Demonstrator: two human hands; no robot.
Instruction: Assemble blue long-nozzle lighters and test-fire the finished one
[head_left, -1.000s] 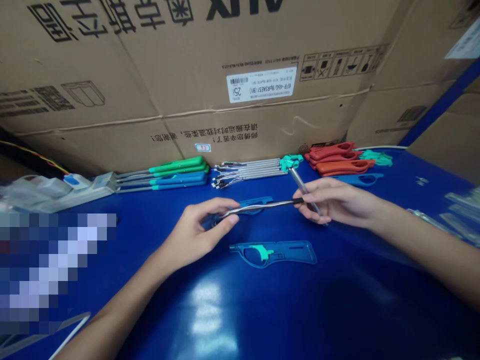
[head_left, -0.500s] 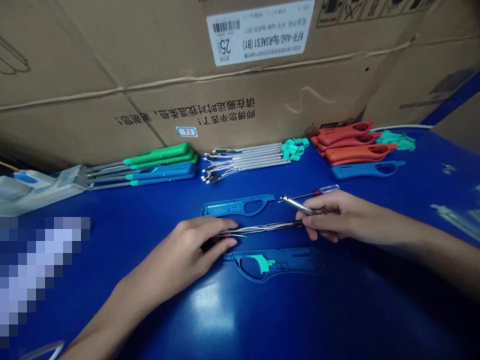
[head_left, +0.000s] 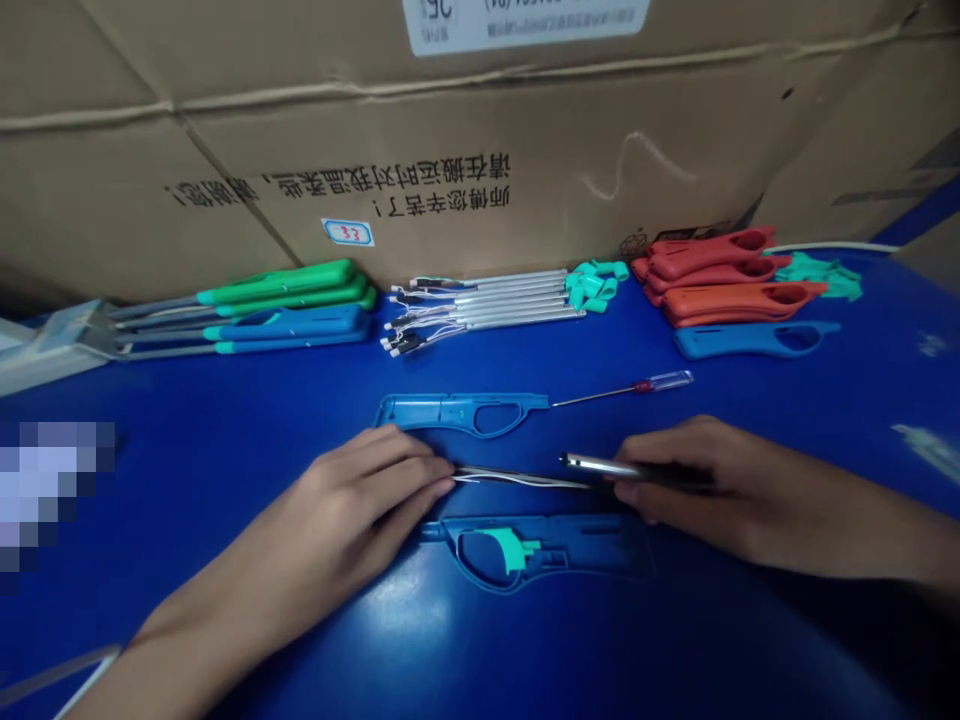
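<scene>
My left hand (head_left: 360, 500) lies low on the blue table, fingers pressed together on the thin end of a wire bundle (head_left: 517, 479). My right hand (head_left: 697, 490) is closed round a metal tube (head_left: 600, 465) and the other end of that wire bundle. Just below the wires lies a blue handle half-shell (head_left: 570, 545) with a teal trigger (head_left: 510, 548) set in it. A second blue half-shell (head_left: 457, 410) lies just beyond my hands.
A small screwdriver (head_left: 630, 387) lies behind my right hand. Along a cardboard box wall (head_left: 480, 150) sit finished green and blue tools (head_left: 285, 305), metal tubes with wires (head_left: 487, 300), teal triggers (head_left: 596, 280) and red and blue shells (head_left: 727, 285).
Both hands have come down towards me with the wires and tube, from above the far shell to just above the near shell. The view has tilted downward.
</scene>
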